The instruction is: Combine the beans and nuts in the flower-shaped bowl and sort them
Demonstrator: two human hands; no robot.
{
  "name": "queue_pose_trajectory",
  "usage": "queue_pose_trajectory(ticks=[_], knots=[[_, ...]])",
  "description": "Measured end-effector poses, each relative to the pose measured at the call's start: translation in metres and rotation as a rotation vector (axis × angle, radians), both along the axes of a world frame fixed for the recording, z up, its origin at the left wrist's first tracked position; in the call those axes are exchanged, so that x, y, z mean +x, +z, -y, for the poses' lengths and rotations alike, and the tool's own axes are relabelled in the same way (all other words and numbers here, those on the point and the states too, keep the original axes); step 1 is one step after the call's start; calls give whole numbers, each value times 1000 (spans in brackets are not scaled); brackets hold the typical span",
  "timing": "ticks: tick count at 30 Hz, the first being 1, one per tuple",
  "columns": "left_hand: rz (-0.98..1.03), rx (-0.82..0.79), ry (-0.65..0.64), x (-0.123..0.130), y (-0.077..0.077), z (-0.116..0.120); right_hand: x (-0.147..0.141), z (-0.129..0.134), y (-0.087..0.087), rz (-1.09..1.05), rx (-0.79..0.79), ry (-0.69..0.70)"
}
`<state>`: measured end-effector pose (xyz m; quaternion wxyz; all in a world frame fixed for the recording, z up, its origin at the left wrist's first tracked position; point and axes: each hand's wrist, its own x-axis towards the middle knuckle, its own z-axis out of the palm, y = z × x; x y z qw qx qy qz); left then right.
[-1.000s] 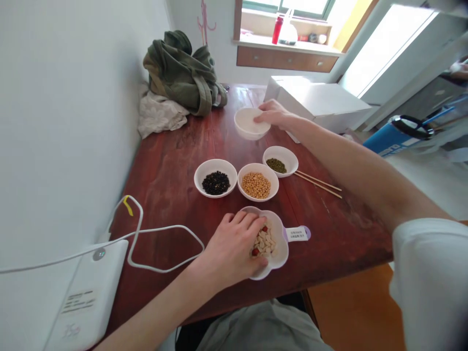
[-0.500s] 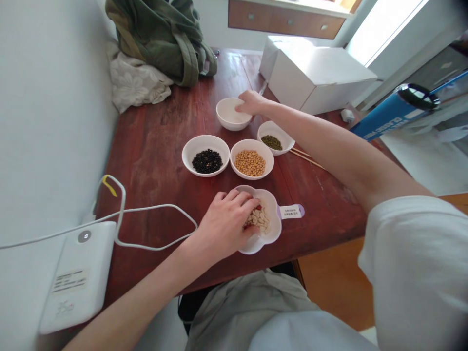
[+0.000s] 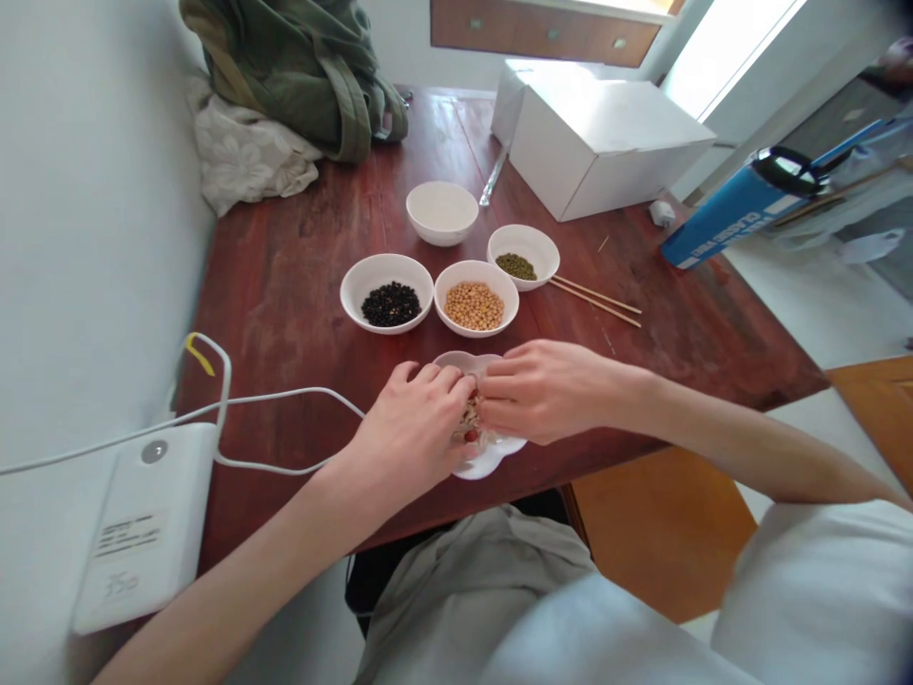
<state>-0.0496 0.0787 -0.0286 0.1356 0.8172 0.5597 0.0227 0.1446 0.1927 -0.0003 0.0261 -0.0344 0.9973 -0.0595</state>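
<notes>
A pale flower-shaped dish (image 3: pixel 481 466) lies near the table's front edge, holding whitish seeds or kernels with a few red pieces. My left hand (image 3: pixel 420 419) reaches over its left side, fingers bent, thumb apart from them, seeds showing between. From the right, my right hand (image 3: pixel 553 392) dips into the same dish with its fingers pressed together; the tips are partly hidden, so what they hold cannot be made out. Beyond the dish stand white bowls: one with black beans (image 3: pixel 391 304), one with yellow soybeans (image 3: pixel 475 306), one with green mung beans (image 3: pixel 515 266), and a bare-looking bowl (image 3: pixel 442 214).
Chopsticks (image 3: pixel 597 300) lie beside the mung bean bowl. A white box (image 3: pixel 606 133) and a blue bottle (image 3: pixel 742 209) stand at the back and right. A green bag (image 3: pixel 300 76) is back left; a white power bank (image 3: pixel 146 533) with its cable lies left.
My right hand has left the back white bowl and come down to the flower-shaped dish, covering its handle. My left hand stays over the dish. The view has shifted slightly.
</notes>
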Motion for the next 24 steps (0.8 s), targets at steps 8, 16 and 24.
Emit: queue_pose_trajectory(ticks=[8,16,24], knots=[[-146,-55,11,-1,9,-10,-8,18,-27,48,11,-144],[-133,-114,53,-4,9,-8,-15,28,-22,45,119,-166],[-11,-116,52,5,5,-28,-12,30,-26,119,141,-287]])
